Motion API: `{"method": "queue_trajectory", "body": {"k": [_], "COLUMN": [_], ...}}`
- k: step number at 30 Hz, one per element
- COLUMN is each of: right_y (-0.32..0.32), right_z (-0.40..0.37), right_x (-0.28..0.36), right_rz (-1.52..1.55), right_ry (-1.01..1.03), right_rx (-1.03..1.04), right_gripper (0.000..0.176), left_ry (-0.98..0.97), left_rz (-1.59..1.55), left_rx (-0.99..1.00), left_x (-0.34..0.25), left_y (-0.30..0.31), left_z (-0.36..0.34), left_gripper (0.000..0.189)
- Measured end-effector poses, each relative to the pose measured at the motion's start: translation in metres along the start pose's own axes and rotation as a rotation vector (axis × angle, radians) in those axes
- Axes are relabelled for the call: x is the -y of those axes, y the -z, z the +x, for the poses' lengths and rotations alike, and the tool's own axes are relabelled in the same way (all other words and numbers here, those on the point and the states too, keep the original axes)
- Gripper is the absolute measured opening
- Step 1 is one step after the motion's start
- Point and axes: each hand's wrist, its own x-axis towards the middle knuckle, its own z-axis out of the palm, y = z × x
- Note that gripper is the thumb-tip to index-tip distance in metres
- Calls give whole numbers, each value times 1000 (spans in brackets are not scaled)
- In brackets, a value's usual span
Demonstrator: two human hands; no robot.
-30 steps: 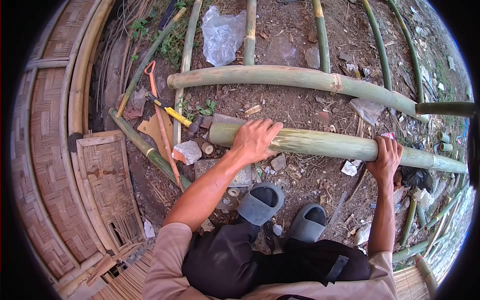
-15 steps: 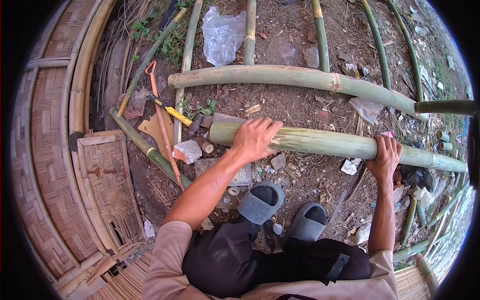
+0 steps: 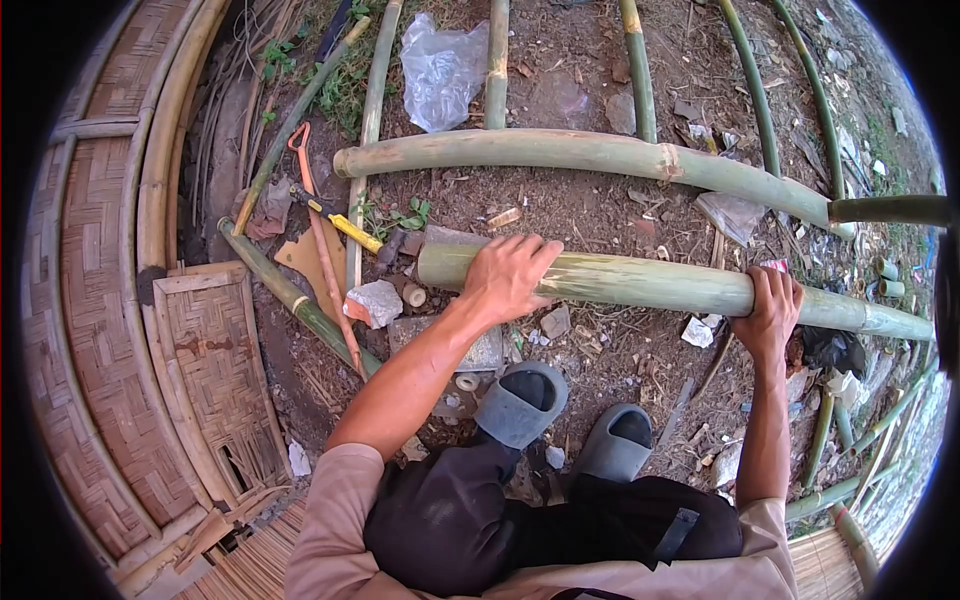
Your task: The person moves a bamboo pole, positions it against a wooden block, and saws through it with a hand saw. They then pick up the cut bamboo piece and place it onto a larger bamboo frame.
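Head view, item by item, from my hands outward.

1. Left hand (image 3: 510,275): near the centre of the picture, palm down on the bamboo pole (image 3: 640,283), fingers curled over its far side.
2. Right hand (image 3: 770,310): at 3 o'clock from the left, well apart from it, wrapped round the same pole.
3. Change: hardly any. Both hands sit where they were a second ago, and the pole has not rolled or slid; only the view has crept a little. I judge the pole to be steadied in place rather than carried.
4. Bamboo pole: thick, pale green with a yellowish scraped streak between my hands. It runs from 9 to 3 o'clock over the dirt, its cut end just left of my left hand. I cannot tell whether it rests on the ground or is raised.
5. Grey sandals (image 3: 520,405): at 6 o'clock, just below the pole.
6. Stone (image 3: 375,303): at 9 o'clock, near the cut end.
7. Yellow-handled hammer (image 3: 340,222) and orange-handled saw (image 3: 322,245): at 10 o'clock, lying crossed.
8. Second thick pole (image 3: 560,152): at 12 o'clock, roughly parallel to the one I hold.
9. Plastic bag (image 3: 440,65): further out at 12 o'clock.
10. Woven bamboo panel (image 3: 215,370): at 8 o'clock, by the edge.
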Motion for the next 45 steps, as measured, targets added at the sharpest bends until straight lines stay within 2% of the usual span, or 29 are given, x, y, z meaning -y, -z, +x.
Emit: {"method": "queue_trajectory", "body": {"k": [13,16,17,20,21,22,23,24,26,27,29,30,32,34,35,36,37,39,40,42,43,44,45], "right_y": [0,1,2,25,32,40,46,47,44,43,38,21,15,14,15,15,14,10,12,19,21,27,29], "right_z": [0,-1,0,10,13,20,26,31,41,47,58,54,54,54,52,52,52,51,52,55,55,62,59], "right_x": [1,0,-1,1,2,6,9,11,13,19,28,21,22,21,20,20,19,16,17,25,26,32,30], "right_rz": [8,3,-2,114,142,144,154,158,183,205,237,261,254,247,245,235,248,240,189,80,18,10,-186], "right_ry": [-7,-10,-9,-41,-51,-54,-5,38,130,146,163,176,107,101,86,86,87,109,77,68,67,-18,-10], "right_rx": [-6,21,40,243,286,317,337,345,357,378,447,432,567,588,608,612,621,627,687,749,791,879,965], "right_gripper": [50,49,49,74,90,94,97,100,112,113,114,116,117,117,118,118,116,114,111,109,112,116,116], "left_ry": [-7,37,-5,-5,6,15,60,60,63,59,87,77,223,451,598,755,891,1072,1061,1332,1326,1413,1496], "left_rz": [10,-2,-26,-24,-2,19,20,36,-52,-47,-307,-315,-193,-44,-3,75,95,-18,-34,-689,-710,-728,-741], "left_rx": [1,71,71,100,121,143,251,239,352,342,297,292,-149,-442,-521,-501,-354,-96,-105,-365,-359,-316,-274], "left_x": [0,1,3,15,22,29,35,34,35,38,48,61,104,162,195,227,253,308,336,386,402,413,425], "left_y": [0,5,10,28,27,25,17,20,30,36,52,54,55,72,76,82,90,82,85,92,87,82,78], "left_z": [0,-1,-2,-9,-13,-17,-18,-18,-10,-7,-2,4,21,42,52,61,67,72,77,95,103,109,116], "left_gripper": [76,83,87,96,96,95,94,94,90,90,86,86,84,83,87,94,107,116,116,122,122,123,124]}}
